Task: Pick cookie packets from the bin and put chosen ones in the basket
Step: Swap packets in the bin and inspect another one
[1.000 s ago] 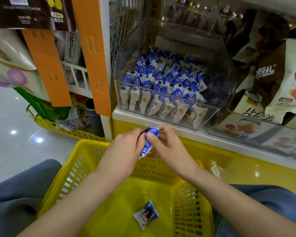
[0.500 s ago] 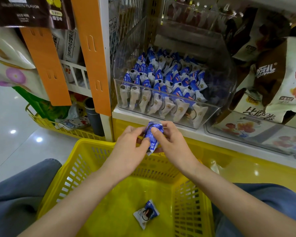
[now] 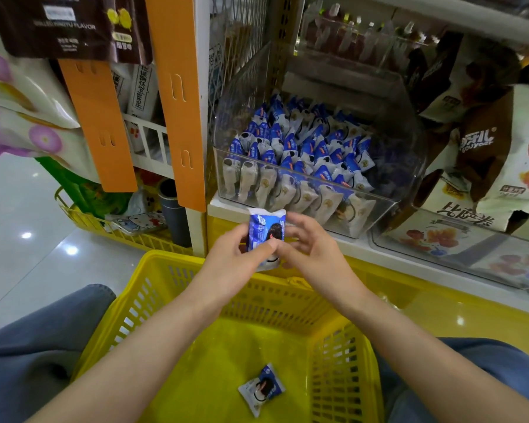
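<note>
Currently, one packet [image 3: 266,236] is held upright over the far rim of the basket [image 3: 171,257], just below the bin [image 3: 406,178], gripped by the left hand [image 3: 229,267] and pinched by the right hand [image 3: 315,257]; inspection is judged in hand. Next, a drop past that rim is called for, onto open floor beside a second packet [image 3: 261,389].

Clear, glossy plastic bin [image 3: 408,178]; packet [image 3: 266,236] in shiny, crinkled film; yellow plastic basket [image 3: 165,259], smooth & slightly glossy; polished floor tiles [image 3: 28,209] w/ light reflections; matt blue cloth trousers [image 3: 28,346]; smooth matt orange strips [image 3: 180,102].
</note>
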A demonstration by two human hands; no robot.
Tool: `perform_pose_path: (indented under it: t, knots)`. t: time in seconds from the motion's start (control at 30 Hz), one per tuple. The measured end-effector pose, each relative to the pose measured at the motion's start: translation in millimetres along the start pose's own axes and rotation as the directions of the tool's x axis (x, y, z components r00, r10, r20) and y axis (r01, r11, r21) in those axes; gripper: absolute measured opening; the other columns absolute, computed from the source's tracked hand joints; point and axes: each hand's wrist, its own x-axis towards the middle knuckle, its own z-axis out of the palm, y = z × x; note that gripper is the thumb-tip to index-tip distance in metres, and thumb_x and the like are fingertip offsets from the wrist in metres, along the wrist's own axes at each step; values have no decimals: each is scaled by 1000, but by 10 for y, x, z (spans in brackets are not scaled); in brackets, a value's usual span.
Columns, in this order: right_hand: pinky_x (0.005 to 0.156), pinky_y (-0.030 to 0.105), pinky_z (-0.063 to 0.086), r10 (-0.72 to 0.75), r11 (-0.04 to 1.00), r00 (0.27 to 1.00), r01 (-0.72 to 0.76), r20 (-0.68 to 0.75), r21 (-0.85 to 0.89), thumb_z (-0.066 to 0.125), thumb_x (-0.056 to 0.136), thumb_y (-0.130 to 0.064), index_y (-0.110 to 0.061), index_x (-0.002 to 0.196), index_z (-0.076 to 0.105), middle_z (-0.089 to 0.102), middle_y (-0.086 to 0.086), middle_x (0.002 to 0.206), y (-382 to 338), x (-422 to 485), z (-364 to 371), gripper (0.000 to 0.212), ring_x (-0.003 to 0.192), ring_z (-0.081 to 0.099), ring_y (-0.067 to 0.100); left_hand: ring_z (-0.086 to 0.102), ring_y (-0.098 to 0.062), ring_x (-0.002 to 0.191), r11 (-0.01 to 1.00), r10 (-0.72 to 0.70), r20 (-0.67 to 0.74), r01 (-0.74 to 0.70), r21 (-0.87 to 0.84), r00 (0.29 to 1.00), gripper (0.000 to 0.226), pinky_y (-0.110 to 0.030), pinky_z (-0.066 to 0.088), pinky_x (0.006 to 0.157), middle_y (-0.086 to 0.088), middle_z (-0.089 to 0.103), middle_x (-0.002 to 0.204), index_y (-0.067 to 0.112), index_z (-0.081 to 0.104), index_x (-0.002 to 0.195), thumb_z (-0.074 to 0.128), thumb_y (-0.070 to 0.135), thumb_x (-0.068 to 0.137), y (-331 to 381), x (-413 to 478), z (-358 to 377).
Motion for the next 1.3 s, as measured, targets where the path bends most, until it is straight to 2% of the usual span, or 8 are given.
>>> perform_pose_path:
  t: [0.13,0.27,0.43,0.6,0.77,0.87,1.17,1.3]
  knots:
    - [65,15,50,46,998,995,-49,90,37,58,89,-18,-26,103,60,67,10,106,-64,-3,-16,16,84,59,4,61,1,94,992,122,2,-122,-19,993,22,-11,46,80,9,68,103,23,62,110,56,18,90,49,6,-42]
    - [78,29,51,-80,996,996,81,-33,34,63,84,-11,-23,94,62,69,1,95,-108,-24,0,15,84,61,10,59,11,80,983,157,-36,-159,-94,987,24,-4,43,69,16,68,87,33,63,88,44,19,96,112,33,-59]
    - [70,20,53,-231,973,956,230,-179,-22,66,69,-34,-28,93,63,72,-9,88,-201,-94,-25,24,77,66,5,55,0,93,906,338,-80,-301,298,938,23,-8,41,76,7,60,105,21,58,113,43,21,97,232,81,-125]
    - [68,9,47,-369,926,873,375,-318,-46,61,78,-35,-23,95,63,71,-16,88,-503,71,-284,21,80,64,-3,40,-4,109,621,623,0,-494,608,782,32,-18,30,91,12,47,112,22,49,123,37,29,94,535,259,-251]
    - [69,19,48,-297,951,856,227,-423,-210,59,89,-28,-25,89,61,68,-12,81,-753,662,-553,4,79,64,4,44,-14,110,377,611,157,-459,805,776,32,-25,28,92,3,53,119,20,49,123,32,31,98,585,604,-303]
    - [64,28,40,-261,931,844,91,-469,-354,57,91,-25,-19,75,52,57,-2,69,-802,1167,-659,18,66,55,12,54,-17,96,246,592,230,-445,861,772,39,-30,31,88,3,62,102,20,59,105,24,36,99,499,694,-339]
    - [64,27,38,-143,669,940,-138,-309,-731,59,89,-31,-6,103,58,56,6,83,-633,2029,-728,29,73,51,16,57,-16,74,201,726,213,-499,843,653,39,-31,40,76,5,63,80,20,64,86,28,32,94,385,781,-359]
    - [55,26,38,-1,542,976,-181,-216,-821,62,86,-35,-8,86,58,56,8,77,-685,2080,-715,27,67,51,17,55,-17,72,198,757,203,-514,835,621,36,-33,46,72,4,63,78,19,64,85,31,29,94,362,800,-345]
